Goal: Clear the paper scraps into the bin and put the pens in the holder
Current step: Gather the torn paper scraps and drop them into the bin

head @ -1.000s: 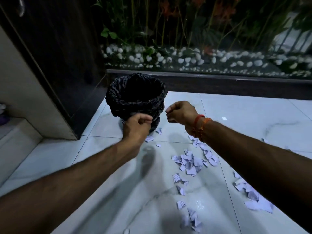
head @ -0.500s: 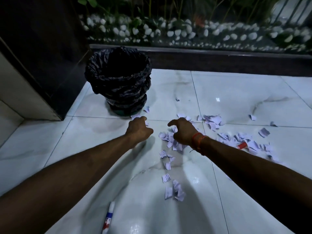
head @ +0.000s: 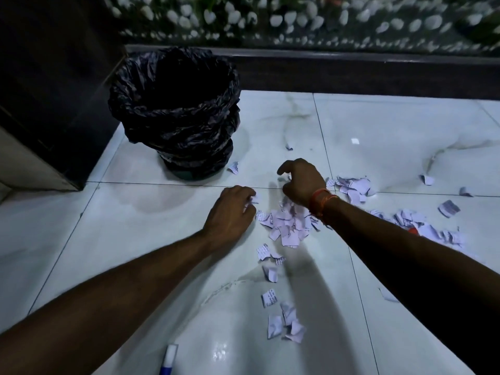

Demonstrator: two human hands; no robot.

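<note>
Both hands lay curled on the glossy marble-tiled floor [head: 392,131] — left hand [head: 232,209] pinching a torn paper scrap [head: 254,199], right hand [head: 300,182] clawed over the crumpled scrap pile [head: 286,226]. One crinkled black-lined bin [head: 176,112] stood near the floor's far left corner — one pen [head: 169,358] at the near edge.

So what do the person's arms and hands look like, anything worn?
Both forearms are bare, with no sleeves in view. The left hand wears nothing visible. The right hand has red-orange thread bands tied round the wrist. No gloves, rings or watch show.
</note>
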